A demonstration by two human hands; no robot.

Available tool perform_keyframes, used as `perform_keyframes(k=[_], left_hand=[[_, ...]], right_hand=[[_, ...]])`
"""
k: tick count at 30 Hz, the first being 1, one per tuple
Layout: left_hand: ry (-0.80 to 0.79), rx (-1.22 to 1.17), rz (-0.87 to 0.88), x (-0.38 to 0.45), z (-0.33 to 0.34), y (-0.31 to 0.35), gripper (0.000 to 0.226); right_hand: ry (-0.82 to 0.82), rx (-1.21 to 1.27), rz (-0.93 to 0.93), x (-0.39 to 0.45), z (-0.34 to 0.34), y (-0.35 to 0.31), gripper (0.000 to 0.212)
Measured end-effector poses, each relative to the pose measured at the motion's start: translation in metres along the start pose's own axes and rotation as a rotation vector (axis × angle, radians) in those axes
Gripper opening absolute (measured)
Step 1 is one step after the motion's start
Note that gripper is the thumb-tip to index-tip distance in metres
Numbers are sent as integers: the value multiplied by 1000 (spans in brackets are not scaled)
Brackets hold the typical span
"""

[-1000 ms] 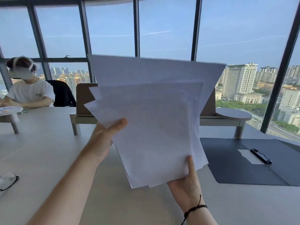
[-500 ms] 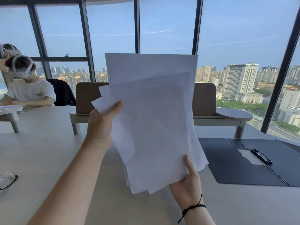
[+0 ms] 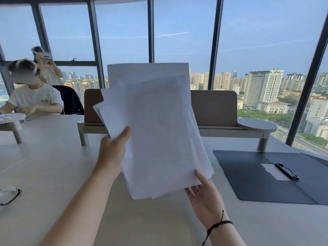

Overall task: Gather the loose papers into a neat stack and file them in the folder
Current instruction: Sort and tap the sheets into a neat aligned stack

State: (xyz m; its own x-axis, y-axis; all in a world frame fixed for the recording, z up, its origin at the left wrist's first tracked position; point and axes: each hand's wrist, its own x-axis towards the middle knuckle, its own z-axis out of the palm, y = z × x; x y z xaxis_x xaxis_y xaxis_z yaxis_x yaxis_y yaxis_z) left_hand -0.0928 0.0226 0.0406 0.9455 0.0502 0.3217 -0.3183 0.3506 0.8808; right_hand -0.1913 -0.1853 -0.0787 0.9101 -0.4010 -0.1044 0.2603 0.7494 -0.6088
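Observation:
I hold a bundle of white papers (image 3: 156, 128) upright in the air above the table, their edges uneven and fanned at the top left. My left hand (image 3: 112, 151) grips the bundle's left edge, thumb on the front. My right hand (image 3: 204, 194) supports the lower right corner with fingers behind and the thumb on the front sheet. A dark folder (image 3: 266, 176) lies open flat on the table to the right, with a black clip (image 3: 287, 170) along its spine.
A pair of glasses (image 3: 8, 193) lies at the table's left edge. A low divider shelf (image 3: 230, 128) crosses the table behind the papers. Two people (image 3: 35, 96) wearing headsets are at the far left. Large windows stand behind.
The fanned sheets have been turned more upright and drawn closer together. My left hand has slid lower along the left edge, and my right thumb has opened a little at the bottom corner.

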Motion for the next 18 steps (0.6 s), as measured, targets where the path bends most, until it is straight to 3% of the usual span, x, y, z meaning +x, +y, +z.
perform_keyframes(k=[2, 5, 8, 11, 14, 18], left_hand=[[-13, 36, 84, 6, -4, 13, 28], [-68, 89, 109, 11, -2, 20, 21], [-113, 116, 106, 9, 8, 18, 16], [-151, 125, 92, 7, 12, 20, 15], [-186, 164, 92, 9, 10, 24, 15], [-202, 165, 92, 6, 9, 29, 11]], right_hand=[[8, -259, -133, 3, -2, -28, 68], [-74, -766, -326, 2, 14, -64, 49], [-221, -1007, -403, 1, 45, -80, 56], [-139, -1027, -527, 5, 61, -83, 71], [-181, -815, -457, 6, 67, -85, 79], [-312, -737, -402, -3, 73, -81, 38]])
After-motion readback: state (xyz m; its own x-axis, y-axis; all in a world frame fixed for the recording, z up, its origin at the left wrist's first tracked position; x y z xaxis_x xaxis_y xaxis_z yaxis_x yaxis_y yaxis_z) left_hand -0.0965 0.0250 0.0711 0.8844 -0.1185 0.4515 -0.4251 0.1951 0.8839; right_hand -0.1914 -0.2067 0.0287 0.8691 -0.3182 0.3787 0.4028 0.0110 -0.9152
